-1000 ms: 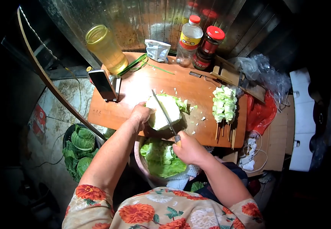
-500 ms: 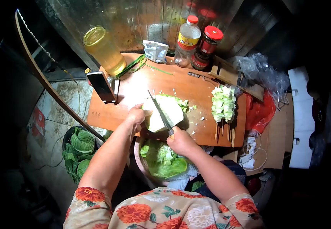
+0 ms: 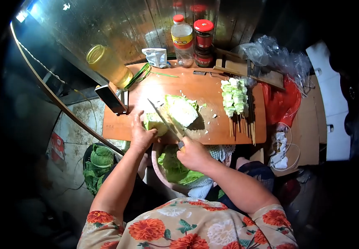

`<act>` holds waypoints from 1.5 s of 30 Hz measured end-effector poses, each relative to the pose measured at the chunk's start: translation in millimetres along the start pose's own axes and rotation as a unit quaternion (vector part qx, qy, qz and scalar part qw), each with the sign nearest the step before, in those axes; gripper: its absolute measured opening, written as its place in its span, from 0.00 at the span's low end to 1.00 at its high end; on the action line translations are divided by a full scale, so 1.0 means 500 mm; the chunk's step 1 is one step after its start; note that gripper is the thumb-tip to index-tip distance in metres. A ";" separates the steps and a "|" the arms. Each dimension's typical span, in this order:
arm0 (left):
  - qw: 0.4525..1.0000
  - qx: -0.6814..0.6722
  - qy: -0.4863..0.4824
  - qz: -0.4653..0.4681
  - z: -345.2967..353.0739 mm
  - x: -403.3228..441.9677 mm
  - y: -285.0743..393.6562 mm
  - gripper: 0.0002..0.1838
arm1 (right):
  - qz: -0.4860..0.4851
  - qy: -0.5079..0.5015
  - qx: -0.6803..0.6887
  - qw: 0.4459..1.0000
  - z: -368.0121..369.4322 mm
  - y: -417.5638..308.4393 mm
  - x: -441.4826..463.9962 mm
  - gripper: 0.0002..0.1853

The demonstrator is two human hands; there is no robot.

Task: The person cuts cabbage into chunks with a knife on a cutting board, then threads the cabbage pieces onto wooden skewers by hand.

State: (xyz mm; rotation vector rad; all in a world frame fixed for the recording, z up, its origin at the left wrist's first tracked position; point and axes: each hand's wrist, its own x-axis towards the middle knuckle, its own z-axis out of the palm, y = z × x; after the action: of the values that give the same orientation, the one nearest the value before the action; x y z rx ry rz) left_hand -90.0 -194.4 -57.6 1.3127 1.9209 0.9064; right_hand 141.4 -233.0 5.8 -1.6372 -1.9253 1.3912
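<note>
On the wooden board (image 3: pixel 212 99), a pale green cabbage lies in two parts. My left hand (image 3: pixel 141 132) has its thumb and fingers around the smaller left piece (image 3: pixel 155 123). The larger piece (image 3: pixel 182 110) rests just to the right, beyond the blade. My right hand (image 3: pixel 194 154) is wrapped round the handle of a knife (image 3: pixel 163 118), whose blade slants up and left between the two pieces. Small cabbage scraps are scattered around. Skewered cabbage (image 3: pixel 234 97) lies at the right of the board, sticks pointing toward me.
A tub (image 3: pixel 159 166) of leaves is below the board's near edge. Whole cabbages (image 3: pixel 102 156) sit at the lower left. A phone (image 3: pixel 112 99), an oil jar (image 3: pixel 109 66), a clear bottle (image 3: pixel 182 41) and red-lidded jars (image 3: pixel 203 39) stand around the board. A red bag (image 3: pixel 282 101) is at the right.
The cabbage under the knife has parted into two pieces. My left hand has shifted left and down with the smaller one. The camera view has tilted and moved.
</note>
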 end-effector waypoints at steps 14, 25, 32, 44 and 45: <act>0.975 0.214 -0.030 -0.045 -0.002 -0.067 0.085 0.36 | -0.033 -0.036 -0.014 0.999 0.016 -0.018 -0.027 0.14; 0.979 0.201 -0.042 -0.017 -0.006 -0.050 0.090 0.32 | 0.028 -0.113 -0.051 0.992 -0.006 -0.008 0.031 0.24; 0.993 0.062 -0.074 -0.068 -0.017 -0.024 0.035 0.33 | 0.039 -0.062 -0.034 0.997 0.068 0.066 0.064 0.16; 0.931 -0.259 0.004 -0.257 -0.070 0.119 0.020 0.39 | -0.068 0.058 0.024 0.996 -0.023 -0.003 0.000 0.13; 0.932 -0.212 -0.007 -0.295 -0.076 0.122 0.019 0.40 | -0.066 0.069 0.054 0.994 -0.028 -0.006 -0.001 0.14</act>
State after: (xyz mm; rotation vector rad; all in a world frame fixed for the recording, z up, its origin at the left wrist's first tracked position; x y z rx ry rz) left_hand -134.1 -141.0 -35.7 0.4447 1.8121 0.9131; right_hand 149.5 -226.1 15.3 -1.4878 -1.8123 1.2729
